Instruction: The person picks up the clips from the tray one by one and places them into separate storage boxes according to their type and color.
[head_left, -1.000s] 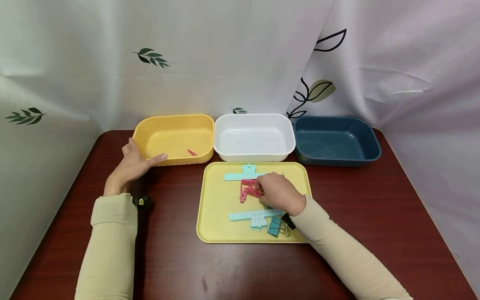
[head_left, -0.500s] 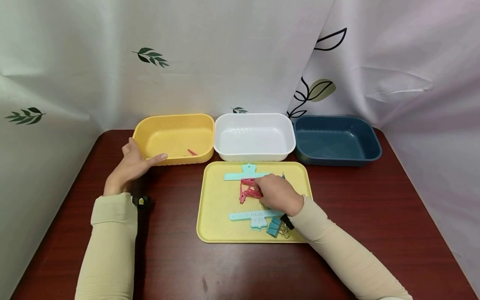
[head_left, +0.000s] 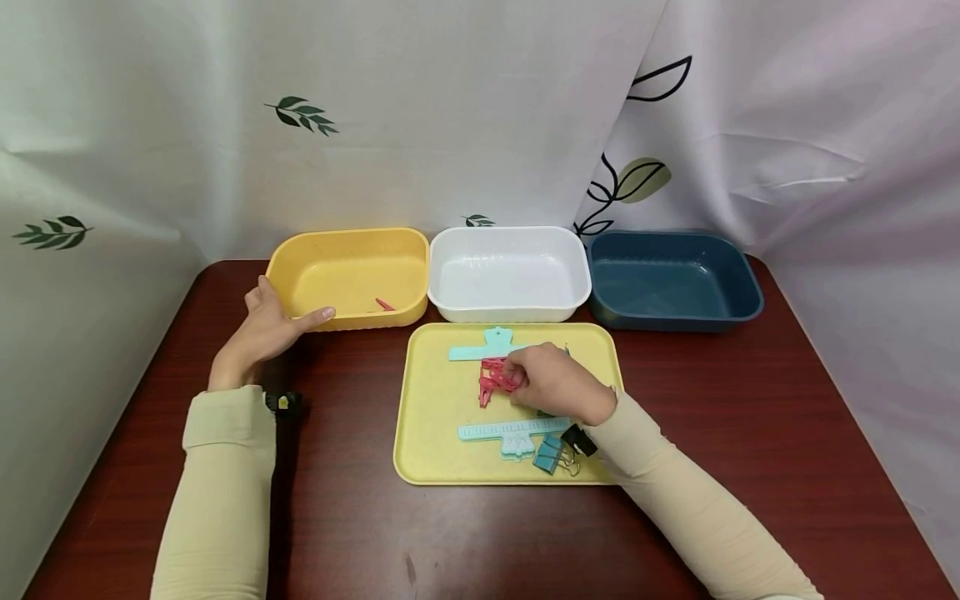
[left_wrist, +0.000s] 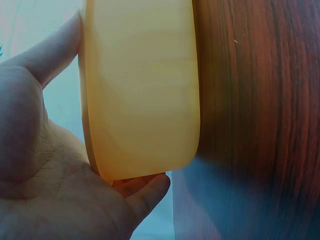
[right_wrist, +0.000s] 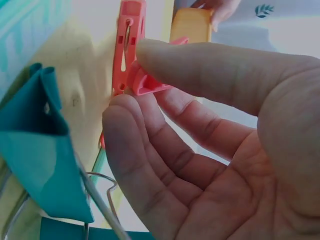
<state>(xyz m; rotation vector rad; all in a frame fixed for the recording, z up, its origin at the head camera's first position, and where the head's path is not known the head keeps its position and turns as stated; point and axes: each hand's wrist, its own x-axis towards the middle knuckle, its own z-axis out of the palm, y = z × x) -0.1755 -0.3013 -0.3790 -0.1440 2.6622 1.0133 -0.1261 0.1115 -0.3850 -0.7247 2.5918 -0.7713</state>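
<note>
My left hand (head_left: pixel 258 333) grips the front left corner of the yellow bin (head_left: pixel 352 321), thumb along the front rim and fingers round the end wall. A small pink clothespin (head_left: pixel 384 305) lies inside that bin. Over the yellow tray (head_left: pixel 431 450), my right hand (head_left: pixel 558 383) pinches a pink clothespin (right_wrist: pixel 145 82) between thumb and fingertips. Another pink clothespin (right_wrist: pixel 131 20) shows just behind it in the right wrist view. More pink clothespins (head_left: pixel 485 396) lie bunched on the tray by the fingertips, partly hidden by the hand.
On the tray are a mint bar clip (head_left: pixel 480 354), a ruler-marked mint bar clip (head_left: pixel 495 432) and teal binder clips (head_left: pixel 550 454), some partly covered by the right hand. A white bin (head_left: pixel 510 315) and a dark blue bin (head_left: pixel 675 321) stand behind the tray.
My right hand shifts slightly on the tray, its fingertips moving a little left and closing on a pink clothespin in the bunch. The left hand stays on the yellow bin.
</note>
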